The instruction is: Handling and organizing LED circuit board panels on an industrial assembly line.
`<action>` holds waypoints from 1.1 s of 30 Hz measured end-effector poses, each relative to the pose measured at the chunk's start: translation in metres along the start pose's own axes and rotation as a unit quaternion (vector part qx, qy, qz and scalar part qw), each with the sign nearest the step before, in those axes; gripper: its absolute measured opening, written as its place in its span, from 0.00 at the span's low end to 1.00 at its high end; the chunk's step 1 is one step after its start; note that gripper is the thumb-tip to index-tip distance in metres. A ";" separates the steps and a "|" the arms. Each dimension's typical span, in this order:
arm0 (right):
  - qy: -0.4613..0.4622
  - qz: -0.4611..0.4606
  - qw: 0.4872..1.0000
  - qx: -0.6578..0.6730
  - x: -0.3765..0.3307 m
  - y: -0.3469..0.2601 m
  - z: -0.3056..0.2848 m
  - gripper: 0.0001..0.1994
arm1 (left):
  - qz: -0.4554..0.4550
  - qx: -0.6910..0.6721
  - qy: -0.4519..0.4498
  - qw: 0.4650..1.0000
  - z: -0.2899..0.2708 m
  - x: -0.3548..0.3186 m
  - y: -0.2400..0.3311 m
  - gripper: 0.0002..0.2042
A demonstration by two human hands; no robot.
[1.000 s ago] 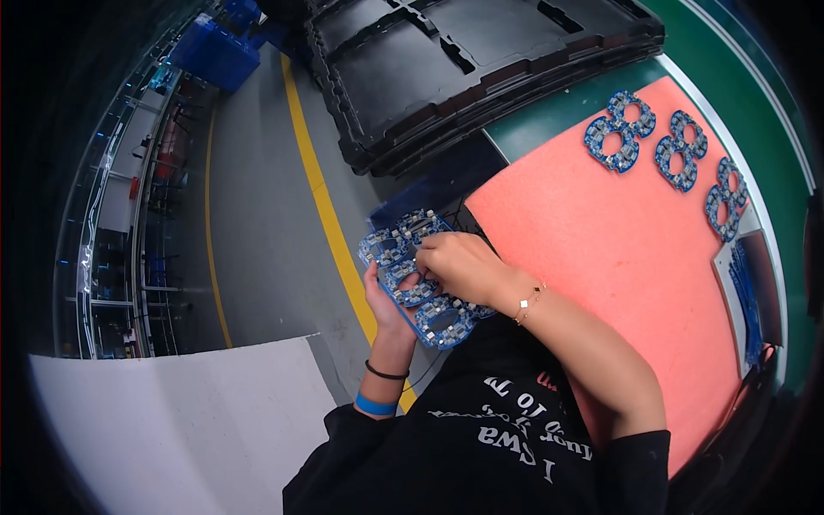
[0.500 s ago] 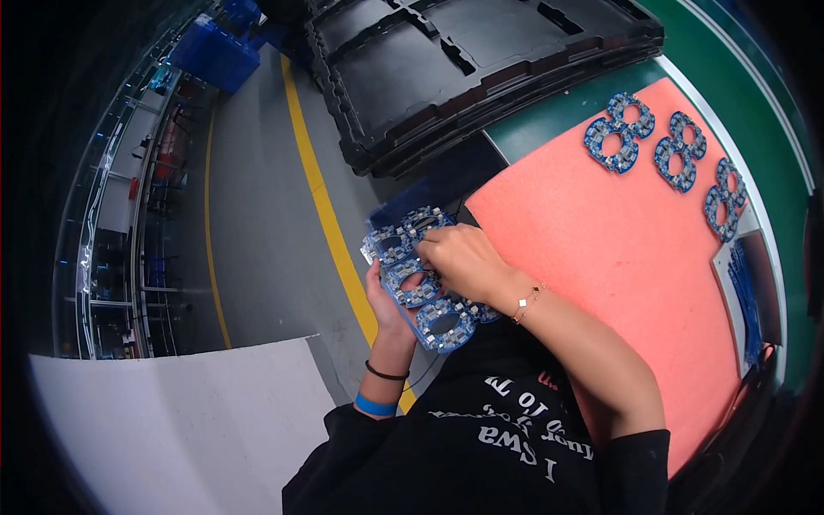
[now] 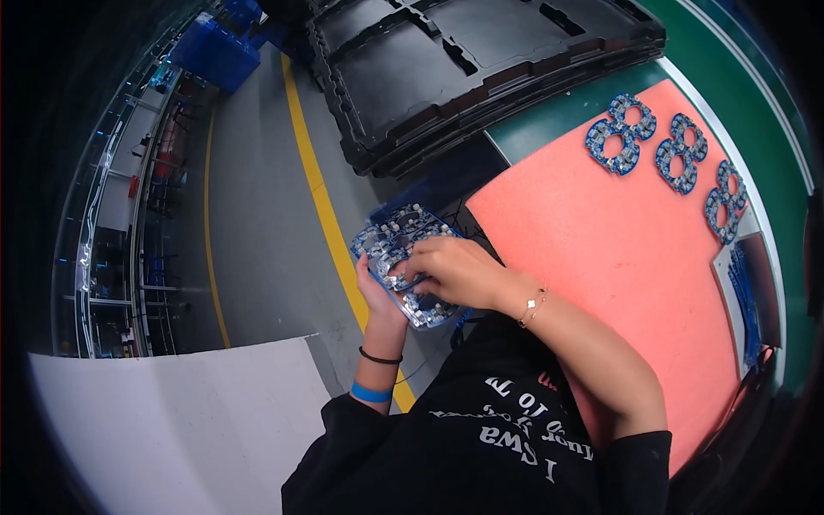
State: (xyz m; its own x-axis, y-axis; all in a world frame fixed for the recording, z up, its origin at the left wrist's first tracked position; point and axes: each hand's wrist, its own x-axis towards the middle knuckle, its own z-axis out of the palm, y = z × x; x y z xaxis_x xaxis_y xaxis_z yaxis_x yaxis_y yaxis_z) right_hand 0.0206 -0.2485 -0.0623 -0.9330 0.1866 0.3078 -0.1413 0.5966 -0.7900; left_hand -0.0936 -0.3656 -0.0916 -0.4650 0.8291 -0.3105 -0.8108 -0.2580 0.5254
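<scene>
A panel of blue circuit boards [image 3: 418,225] with several joined rings is held up in front of my body, left of the mat. My left hand [image 3: 380,298] grips it from its left edge and underneath, most fingers out of sight behind it. Over the panel's middle, my right hand [image 3: 459,268] has its fingers curled onto a ring near the round opening. The right fingertips are partly hidden, and small components cover the panel's face. Three loose figure-eight circuit boards [image 3: 620,134] lie apart in a row at the mat's far right.
A salmon-coloured mat [image 3: 584,257] covers the green table [image 3: 536,129] on my right. Stacked black trays [image 3: 403,90] stand at the far side. Blue boards in a holder [image 3: 745,300] sit by the right edge. A white surface [image 3: 180,421] is at lower left.
The panel has shifted slightly left and up, and it is tilted differently. My right hand has moved down and a little left across it. The loose boards have not moved.
</scene>
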 end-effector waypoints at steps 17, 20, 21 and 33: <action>-0.014 -0.017 1.000 0.020 0.000 0.005 -0.008 0.05 | 0.008 0.011 0.100 0.995 -0.008 0.017 0.011 0.30; -0.077 0.055 0.995 0.013 0.001 0.002 -0.005 0.03 | 0.037 0.053 0.133 0.989 -0.007 0.017 0.010 0.29; -0.077 0.055 0.995 0.013 0.002 0.001 -0.006 0.03 | 0.036 0.053 0.133 0.989 -0.006 0.017 0.010 0.29; -0.057 0.019 0.998 0.004 -0.001 -0.005 0.001 0.06 | 0.009 0.029 0.132 0.991 0.011 0.018 -0.002 0.28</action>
State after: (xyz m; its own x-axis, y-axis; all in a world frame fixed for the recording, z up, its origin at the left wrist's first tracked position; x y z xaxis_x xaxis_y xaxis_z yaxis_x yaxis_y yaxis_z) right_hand 0.0219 -0.2525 -0.0588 -0.9694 0.1190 0.2147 -0.1065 0.5842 -0.8046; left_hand -0.0964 -0.3448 -0.0901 -0.5614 0.6646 -0.4931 -0.7838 -0.2358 0.5746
